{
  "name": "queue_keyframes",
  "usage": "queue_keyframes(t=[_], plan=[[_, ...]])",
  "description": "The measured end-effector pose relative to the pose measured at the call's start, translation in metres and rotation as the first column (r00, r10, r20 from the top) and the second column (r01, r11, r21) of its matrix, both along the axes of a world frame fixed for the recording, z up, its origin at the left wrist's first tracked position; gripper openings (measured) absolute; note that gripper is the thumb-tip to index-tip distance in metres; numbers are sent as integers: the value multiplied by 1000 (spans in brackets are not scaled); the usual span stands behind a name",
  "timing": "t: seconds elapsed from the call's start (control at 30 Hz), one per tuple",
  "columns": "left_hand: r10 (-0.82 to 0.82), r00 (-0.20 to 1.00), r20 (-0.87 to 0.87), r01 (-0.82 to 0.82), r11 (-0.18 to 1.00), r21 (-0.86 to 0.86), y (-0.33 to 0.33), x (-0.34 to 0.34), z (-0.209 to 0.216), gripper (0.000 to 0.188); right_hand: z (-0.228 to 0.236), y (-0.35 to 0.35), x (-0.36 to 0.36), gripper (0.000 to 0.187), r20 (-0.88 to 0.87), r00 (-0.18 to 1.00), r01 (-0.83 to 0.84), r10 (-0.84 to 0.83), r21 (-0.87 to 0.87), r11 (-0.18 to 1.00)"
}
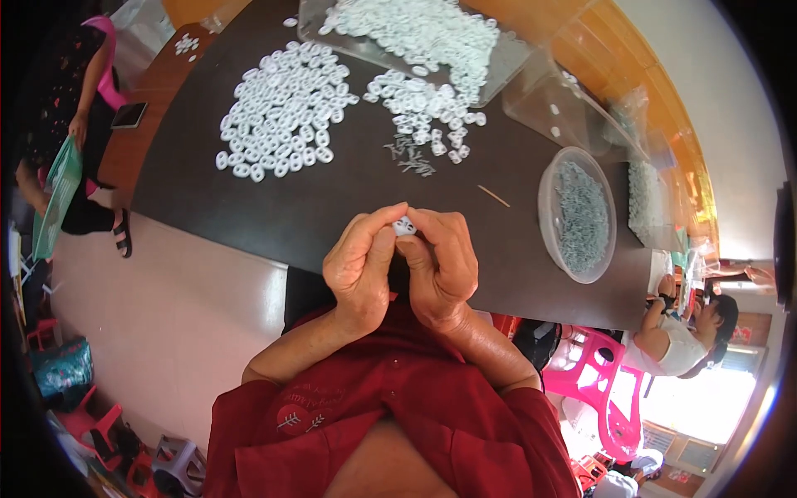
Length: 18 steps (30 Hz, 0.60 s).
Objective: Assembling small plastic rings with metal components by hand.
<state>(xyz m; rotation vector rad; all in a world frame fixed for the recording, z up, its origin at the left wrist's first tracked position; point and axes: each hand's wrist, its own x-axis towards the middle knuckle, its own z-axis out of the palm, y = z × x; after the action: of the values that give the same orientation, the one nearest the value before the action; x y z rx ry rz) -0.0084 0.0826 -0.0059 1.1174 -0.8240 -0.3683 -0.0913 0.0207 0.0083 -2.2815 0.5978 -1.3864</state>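
My left hand (363, 270) and my right hand (442, 267) meet in front of me at the table's near edge. Between their fingertips they pinch a small white plastic piece (404, 226) with dark holes; the fingers cover part of it. Beyond the hands, a small heap of thin grey pins (409, 155) lies on the dark table (340, 195). Just behind it is a loose pile of white two-holed pieces (423, 104). Farther left spreads a bigger pile of white oval pieces (286, 112).
A clear tray heaped with white pieces (407, 33) stands at the back. To the right are a round plastic bowl (545, 217) of grey pins, a thin wooden stick (494, 196) and a clear bin (531, 95). One person (62, 91) is at left, another (685, 332) at right.
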Motion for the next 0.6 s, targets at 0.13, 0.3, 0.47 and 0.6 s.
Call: queue_keyframes(t=[0.13, 0.3, 0.47, 0.6], plan=[[-248, 941, -231, 235, 969, -79, 4, -2, 3, 36, 12, -8, -9, 23, 25, 999, -43, 42, 70, 997], [-209, 929, -304, 232, 972, 40, 6, 2, 2, 39, 64, -59, -35, 17, -28, 968, 249, -251, -48, 967], [-274, 894, -354, 305, 952, 34, 8, 3, -2, 32, 136, -192, -69, 17, -8, 885, 464, -465, -46, 885], [-311, 884, -349, 340, 940, 25, 1, 4, -3, 30, 141, -242, -90, 21, -300, 729, 605, -615, -137, 784]])
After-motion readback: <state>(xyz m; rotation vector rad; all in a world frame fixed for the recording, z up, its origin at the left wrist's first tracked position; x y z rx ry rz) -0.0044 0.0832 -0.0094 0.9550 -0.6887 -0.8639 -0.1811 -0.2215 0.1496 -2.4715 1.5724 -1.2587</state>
